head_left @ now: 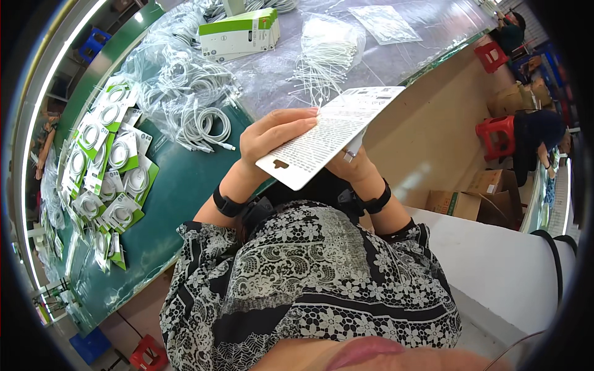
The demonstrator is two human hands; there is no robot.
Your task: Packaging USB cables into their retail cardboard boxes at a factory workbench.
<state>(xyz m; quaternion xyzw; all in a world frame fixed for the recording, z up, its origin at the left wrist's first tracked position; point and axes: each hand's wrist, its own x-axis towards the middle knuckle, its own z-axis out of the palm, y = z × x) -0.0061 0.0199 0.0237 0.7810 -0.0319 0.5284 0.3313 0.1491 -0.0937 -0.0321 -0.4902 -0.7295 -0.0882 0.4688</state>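
A white packaging card (337, 133), printed with small text and cut with a hanging hole, is tilted in front of me. My left hand (275, 139) is closed on its left edge, fingers lying over the printed face. Below the card's right side, my right hand (357, 167) is closed around a white cable, whose metal-tipped plug (352, 150) shows beside the card. The card hides most of the right fingers and the rest of that cable. Loose coiled white cables (201, 127) lie on the table left of my left hand.
Carded cables in green-and-white packs (111, 167) are heaped on the green table (167, 198) to the left. Farther back are a stack of cards (240, 38), white twist ties (325, 59) and a plastic bag (385, 25). Cardboard boxes (476, 198) and red stools (497, 137) stand right, near other people.
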